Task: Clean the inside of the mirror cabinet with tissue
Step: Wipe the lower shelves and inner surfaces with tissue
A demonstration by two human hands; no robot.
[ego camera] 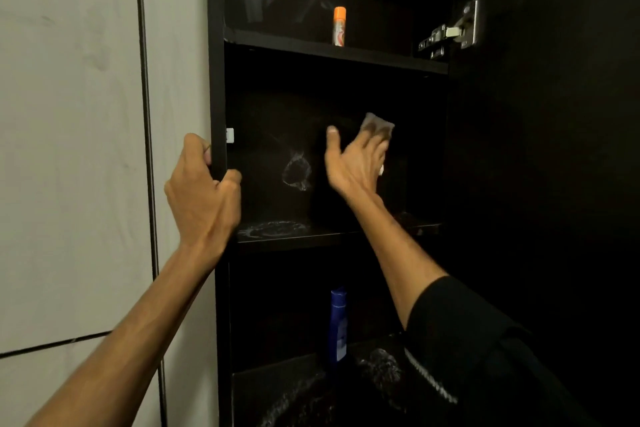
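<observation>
We see two hands. The right hand (pixel 356 159) has its fingers spread nearly flat, pressing one tissue (pixel 377 126) against the dark back panel of the mirror cabinet (pixel 217 45), in its middle compartment. At nine o'clock from it, the left hand (pixel 202 191) curls round the cabinet's front left edge. Three compartments show: one orange-capped spray can (pixel 339 26) stands at twelve o'clock on the upper shelf (pixel 294 45), one blue bottle (pixel 338 322) at six o'clock below. One metal hinge (pixel 453 29) sits at two o'clock.
</observation>
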